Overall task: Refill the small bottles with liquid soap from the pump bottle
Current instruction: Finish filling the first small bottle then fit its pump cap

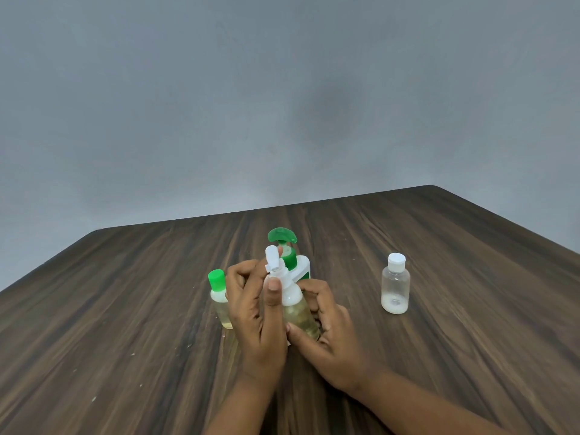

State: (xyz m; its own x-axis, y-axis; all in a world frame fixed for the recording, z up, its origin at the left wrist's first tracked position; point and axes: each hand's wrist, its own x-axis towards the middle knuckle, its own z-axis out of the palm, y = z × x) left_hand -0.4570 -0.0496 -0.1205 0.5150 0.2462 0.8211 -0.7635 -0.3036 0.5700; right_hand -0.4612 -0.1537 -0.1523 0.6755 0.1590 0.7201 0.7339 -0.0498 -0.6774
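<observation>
1. First, low in the centre of the frame, the right hand [326, 334] curls its fingers and thumb round the lower body of the held bottle [299, 312]. The bottle leans up and to the left over the table [125, 309]. I cannot tell whether its base touches the wood.
2. Just left of it, the left hand [254, 312] closes on the bottle's upper part. The thumb lies upright against the shoulder and the fingers curl behind, near the white flip cap [272, 258], which stands open.
3. The held bottle is clear, rounded, thin plastic, partly filled with yellowish liquid. It is probably light and squeezable, and slippery if soap runs down it. The body low down is the place to grip, gently, with the stiffer neck steadied.
4. Left of centre, the green-capped bottle [218, 293] stands upright just beside the left hand. It is closed and holds the same yellowish liquid.
5. At the right, well apart from the hands, the white-capped bottle [395, 284] stands upright. It is clear and nearly empty, with a pale layer at the bottom.
6. Directly behind the held bottle stands the pump bottle [303, 268], with a white body, a green collar and a curved green pump head [281, 235]. It looks like hard plastic and is likely the heaviest thing here. Pressing the head from above would call for a steadied body.
7. The table is dark, streaked wood grain, matte, with a few pale specks. A plain grey wall [282, 89] fills the upper frame.
</observation>
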